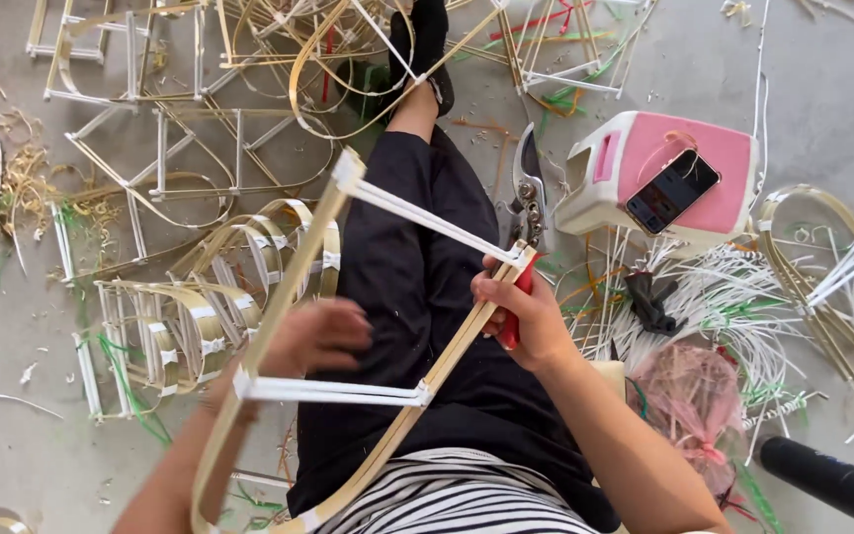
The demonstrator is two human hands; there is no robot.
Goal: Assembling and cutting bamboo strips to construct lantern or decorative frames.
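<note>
One bamboo-strip frame (348, 297) with white crossbars, slanted across the lap | pink stool (659, 173) on the floor right, phone (672, 190) on top | right hand (526, 316) clenched on frame's right strip plus red-handled tool (512, 321) | left hand (313, 336) behind left strip, blurred, grip unclear

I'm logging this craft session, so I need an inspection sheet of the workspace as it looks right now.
Surface: grey concrete floor, littered with shavings.
Job's things: bamboo-strip frame with white crossbars, across the lap.
Clutter: finished frames stacked at left; white strips; pruning shears; pink stool bearing a phone; pink bag.
Hands: left hand behind the frame, blurred; right hand grips the frame and a red-handled tool.
Cables: nothing seen.
Surroundings: black cylinder at lower right.
</note>
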